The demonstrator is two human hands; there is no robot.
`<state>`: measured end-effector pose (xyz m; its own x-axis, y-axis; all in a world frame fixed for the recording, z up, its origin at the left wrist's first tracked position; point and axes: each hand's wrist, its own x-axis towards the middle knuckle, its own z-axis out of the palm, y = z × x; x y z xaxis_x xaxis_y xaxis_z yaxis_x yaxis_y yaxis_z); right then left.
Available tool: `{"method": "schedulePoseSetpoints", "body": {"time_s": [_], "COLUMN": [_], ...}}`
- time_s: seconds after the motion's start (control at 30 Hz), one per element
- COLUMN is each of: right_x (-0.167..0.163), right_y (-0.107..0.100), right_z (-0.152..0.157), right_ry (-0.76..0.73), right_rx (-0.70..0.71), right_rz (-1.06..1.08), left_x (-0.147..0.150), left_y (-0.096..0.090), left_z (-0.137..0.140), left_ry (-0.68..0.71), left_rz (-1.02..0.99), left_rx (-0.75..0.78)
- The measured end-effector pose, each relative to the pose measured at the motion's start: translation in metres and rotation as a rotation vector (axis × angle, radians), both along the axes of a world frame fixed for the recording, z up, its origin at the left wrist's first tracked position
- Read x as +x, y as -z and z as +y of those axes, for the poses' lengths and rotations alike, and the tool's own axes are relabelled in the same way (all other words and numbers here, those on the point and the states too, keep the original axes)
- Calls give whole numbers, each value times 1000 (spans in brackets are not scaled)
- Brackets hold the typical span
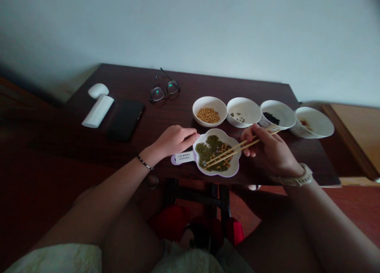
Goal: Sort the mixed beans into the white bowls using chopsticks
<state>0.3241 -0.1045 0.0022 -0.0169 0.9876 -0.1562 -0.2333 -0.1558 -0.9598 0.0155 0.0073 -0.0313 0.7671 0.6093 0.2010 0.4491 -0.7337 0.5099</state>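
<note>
Steadying, seemingly: left hand (175,141), touching dish (228,136) at ten o'clock, grip unclear. Dish: table's (124,83) six-o'clock edge. Right hand (270,149): closed round chopsticks (228,156), tips among beans (204,149). Bowls (246,105), twelve-to-two: within reach.

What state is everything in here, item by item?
Flower-shaped dish: upright, holding green beans mixed with yellowish ones
Chopsticks: tips down in the dish
Left hand: fingertips at the dish's rim
Right hand: closed on the chopsticks
Leftmost bowl: upright, partly filled with yellowish beans
Second bowl: nearly empty
Third bowl: some dark pieces
Rightmost bowl: some reddish bits, blurred
Glasses: temples unfolded
</note>
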Motion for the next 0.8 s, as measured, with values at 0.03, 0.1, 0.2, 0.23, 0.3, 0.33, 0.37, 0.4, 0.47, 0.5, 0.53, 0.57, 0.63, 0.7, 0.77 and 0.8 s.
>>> {"method": "schedulePoseSetpoints", "body": {"time_s": [0.03, 0.1, 0.2, 0.23, 0.3, 0.33, 0.37, 0.4, 0.47, 0.5, 0.53, 0.57, 0.63, 0.7, 0.77, 0.8], "right_x": [1, 2, 3, 3, 3, 3, 3, 3, 3, 3, 2, 2, 1, -1, -1, 0], "right_y": [0, -1, -1, 0, 1, 2, 3, 3, 3, 3, 3, 3, 3, 2, 1, 0], "right_z": [0, 0, 0, 0, 0, 0, 0, 0, 0, 0, 0, 0, 0, 0, 0, 1], "right_ry": [1, 0, 2, 7, 15, 14, 11, 5, -1, -1, 1, 4, 10, 15, 26, 33], "right_rx": [4, 4, -7, -7, -3, -1, 0, 0, 1, 1, 1, 2, 8, 20, 30, 35], "right_rz": [6, 11, -2, -6, -4, 1, 5, 6, 2, 0, -2, -4, -5, 0, 24, 42], "left_x": [0, 0, 0, 0, 0, 0, 0, 0, 0, 0, 0, 0, 0, 0, 0, 0], "left_y": [0, 0, -1, -1, -1, -1, -1, -1, 0, 0, 0, 0, -1, -1, -1, -1], "left_z": [0, 0, 0, 0, 0, 0, 0, 0, 0, 0, 0, 0, 0, 0, 0, 0], "left_ry": [-1, 0, -3, -6, -11, -13, -14, -14, -13, -12, -11, -11, -11, -9, -6, -3], "left_rz": [-1, -4, -7, -5, -1, 2, 4, 6, 8, 8, 8, 8, 7, 5, 2, 1], "left_rx": [-1, -6, -13, -15, -16, -16, -17, -20, -25, -26, -26, -26, -24, -21, -19, -18]}}
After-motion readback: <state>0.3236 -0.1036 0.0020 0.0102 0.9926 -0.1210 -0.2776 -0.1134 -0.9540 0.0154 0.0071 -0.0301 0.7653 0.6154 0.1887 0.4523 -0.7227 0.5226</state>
